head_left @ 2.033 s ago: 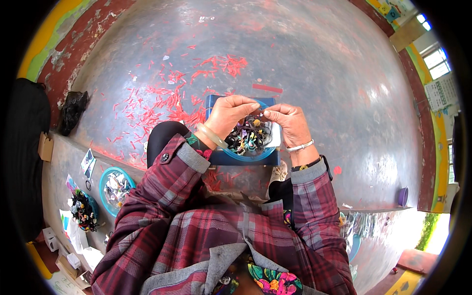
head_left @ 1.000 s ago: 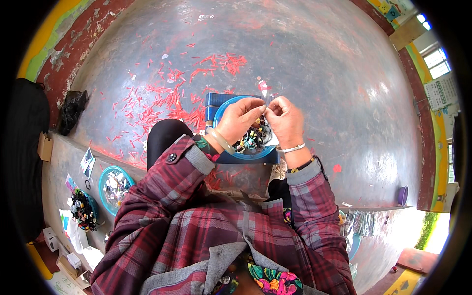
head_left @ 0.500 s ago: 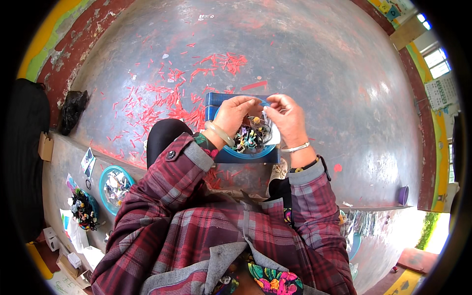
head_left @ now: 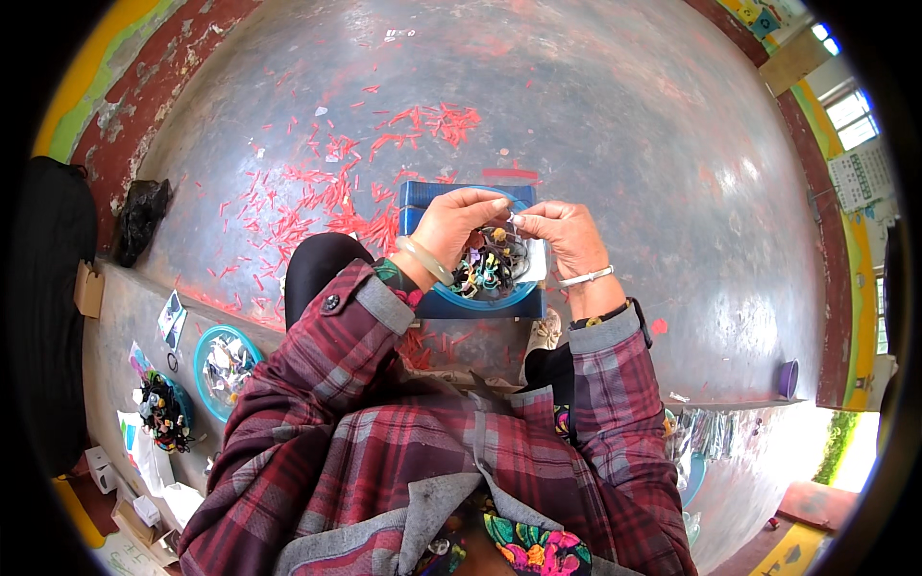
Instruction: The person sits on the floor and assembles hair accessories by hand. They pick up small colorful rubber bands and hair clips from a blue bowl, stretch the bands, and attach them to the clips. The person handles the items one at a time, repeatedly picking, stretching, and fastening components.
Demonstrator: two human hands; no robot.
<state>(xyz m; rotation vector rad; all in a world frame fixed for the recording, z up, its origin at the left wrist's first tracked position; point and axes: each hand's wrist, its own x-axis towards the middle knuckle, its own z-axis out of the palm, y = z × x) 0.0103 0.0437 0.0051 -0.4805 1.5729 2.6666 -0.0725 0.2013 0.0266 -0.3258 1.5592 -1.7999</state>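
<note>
Tangled colourful bands (head_left: 488, 267) fill a round blue bowl (head_left: 499, 298); both hands' fingers (head_left: 499, 206) pinch one.

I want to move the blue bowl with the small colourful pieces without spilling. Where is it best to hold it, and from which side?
Probably by the rim of the blue bowl at its near edge, coming from the person's side with the palm under it. That arc is bare, while the left hand and right hand hover over the far part. It is heaped with small pieces, so keep it level.
</note>
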